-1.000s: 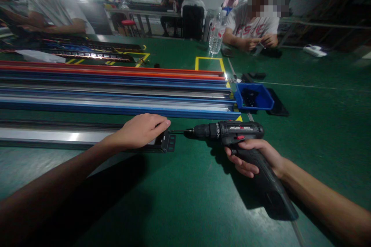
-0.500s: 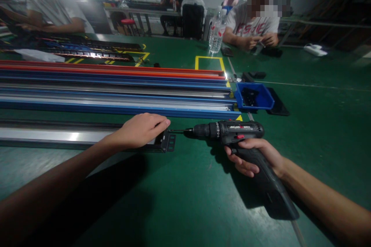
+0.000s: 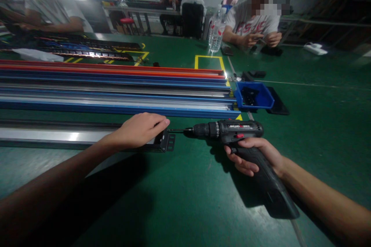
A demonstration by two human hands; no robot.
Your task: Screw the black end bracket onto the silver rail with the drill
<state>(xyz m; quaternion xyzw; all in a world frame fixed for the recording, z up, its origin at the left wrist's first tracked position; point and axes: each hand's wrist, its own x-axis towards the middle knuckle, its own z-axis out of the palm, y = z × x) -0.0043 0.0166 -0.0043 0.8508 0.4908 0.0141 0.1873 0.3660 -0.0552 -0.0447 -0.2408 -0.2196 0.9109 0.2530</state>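
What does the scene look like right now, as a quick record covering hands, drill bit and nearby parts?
left hand: resting over the end of the black-edged metal channel
right hand: gripping the power drill by its handle
drill bit: pointing at the channel's end cap; contact unclear
behind channel: blue channels, orange channel
blue bin: holds black parts
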